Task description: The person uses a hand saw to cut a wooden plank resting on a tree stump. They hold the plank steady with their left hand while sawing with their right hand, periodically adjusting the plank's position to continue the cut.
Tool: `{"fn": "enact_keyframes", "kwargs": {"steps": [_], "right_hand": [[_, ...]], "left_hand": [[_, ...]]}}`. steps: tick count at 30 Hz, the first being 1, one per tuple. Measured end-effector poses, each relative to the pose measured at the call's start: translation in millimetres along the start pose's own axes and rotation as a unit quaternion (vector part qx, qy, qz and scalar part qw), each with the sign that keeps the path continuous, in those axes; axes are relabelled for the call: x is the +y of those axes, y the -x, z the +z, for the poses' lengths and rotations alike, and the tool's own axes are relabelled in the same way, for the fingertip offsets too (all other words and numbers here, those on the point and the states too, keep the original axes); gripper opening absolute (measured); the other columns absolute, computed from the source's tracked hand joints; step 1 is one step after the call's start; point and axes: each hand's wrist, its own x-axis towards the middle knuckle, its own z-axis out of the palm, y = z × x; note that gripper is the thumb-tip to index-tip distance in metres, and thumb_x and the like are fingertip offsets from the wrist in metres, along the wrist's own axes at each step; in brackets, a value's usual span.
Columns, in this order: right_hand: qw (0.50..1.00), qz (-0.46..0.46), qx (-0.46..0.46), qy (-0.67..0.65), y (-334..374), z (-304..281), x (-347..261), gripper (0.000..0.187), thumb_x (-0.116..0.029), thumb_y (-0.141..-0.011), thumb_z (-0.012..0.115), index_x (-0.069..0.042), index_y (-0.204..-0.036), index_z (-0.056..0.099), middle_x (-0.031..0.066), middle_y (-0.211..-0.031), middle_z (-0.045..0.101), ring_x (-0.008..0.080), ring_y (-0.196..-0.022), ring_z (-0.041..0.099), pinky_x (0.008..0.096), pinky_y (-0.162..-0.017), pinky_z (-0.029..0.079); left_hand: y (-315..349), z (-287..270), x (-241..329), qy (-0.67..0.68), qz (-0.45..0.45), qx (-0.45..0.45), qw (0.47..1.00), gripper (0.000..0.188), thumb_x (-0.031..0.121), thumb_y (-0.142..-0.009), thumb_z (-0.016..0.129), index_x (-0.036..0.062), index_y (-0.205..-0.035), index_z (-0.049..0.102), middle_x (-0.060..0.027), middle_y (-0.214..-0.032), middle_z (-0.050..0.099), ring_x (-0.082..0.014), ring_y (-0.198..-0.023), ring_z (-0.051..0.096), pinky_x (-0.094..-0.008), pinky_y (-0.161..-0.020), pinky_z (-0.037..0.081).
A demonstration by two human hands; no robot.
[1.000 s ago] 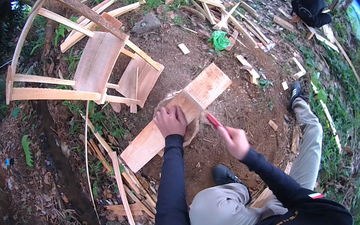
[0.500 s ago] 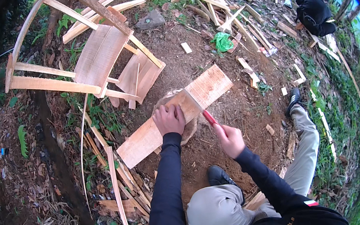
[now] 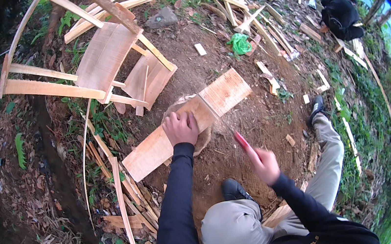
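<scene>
A pale wooden board lies slanted across a tree stump, its far right end beyond the stump. My left hand presses down on the board near its middle, fingers bent together over it. A narrow line runs across the board, right of that hand. My right hand is closed round the red handle of what looks like a handsaw. Its blade is seen edge-on and hardly shows. The handle is off the board's near edge, over the soil.
A wooden chair frame stands at the upper left. Offcuts and sticks are heaped at the top, near a green plastic bag. Long strips lie at the lower left. A person in black crouches at the far right.
My right hand has drawn the red handle back toward me and to the right, away from the board's edge. My left hand stays on the board.
</scene>
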Motion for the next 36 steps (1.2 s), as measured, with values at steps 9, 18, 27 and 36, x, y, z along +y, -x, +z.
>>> {"fn": "enact_keyframes", "kwargs": {"steps": [9, 18, 27, 36], "right_hand": [[0.999, -0.029, 0.042, 0.004, -60.7, 37.3, -20.9, 0.044, -0.031, -0.103, 0.056, 0.003, -0.077, 0.06, 0.0208, -0.058, 0.047, 0.0268, -0.048, 0.053, 0.042, -0.053, 0.042], [0.999, -0.011, 0.017, 0.025, -11.9, 7.6, -4.2, 0.044, -0.031, -0.103, 0.055, 0.002, -0.075, 0.06, 0.017, -0.055, 0.047, 0.0202, -0.049, 0.049, 0.0392, -0.052, 0.042], [0.998, 0.066, -0.01, -0.018, 46.8, -9.7, 16.7, 0.042, -0.029, -0.104, 0.054, 0.001, -0.076, 0.061, 0.0111, -0.055, 0.048, 0.0151, -0.049, 0.047, 0.0362, -0.051, 0.041], [0.998, 0.013, -0.005, -0.066, -9.8, 15.1, 12.4, 0.042, -0.029, -0.105, 0.054, 0.002, -0.076, 0.06, 0.0074, -0.054, 0.045, 0.0139, -0.051, 0.043, 0.036, -0.051, 0.04]], "left_hand": [[-0.4, 2.0, 8.4, 0.007, 0.006, 0.017, 1.0, 0.023, 0.028, -0.092, 0.063, 0.0095, -0.078, 0.06, -0.0121, -0.082, 0.051, -0.0334, -0.084, 0.052, -0.0469, -0.076, 0.039], [-0.4, 0.2, 7.8, -0.003, 0.009, 0.016, 1.0, 0.024, 0.03, -0.092, 0.061, 0.0111, -0.078, 0.06, -0.0114, -0.083, 0.053, -0.0336, -0.086, 0.052, -0.0471, -0.076, 0.038], [0.6, -5.2, 10.1, 0.009, -0.009, -0.03, 0.999, 0.023, 0.029, -0.092, 0.063, 0.0096, -0.079, 0.061, -0.0129, -0.085, 0.053, -0.0347, -0.087, 0.053, -0.0476, -0.078, 0.039], [3.3, 1.9, 1.0, 0.001, -0.002, 0.006, 1.0, 0.025, 0.032, -0.093, 0.06, 0.0113, -0.079, 0.061, -0.0115, -0.084, 0.053, -0.0325, -0.086, 0.053, -0.0468, -0.076, 0.038]]}}
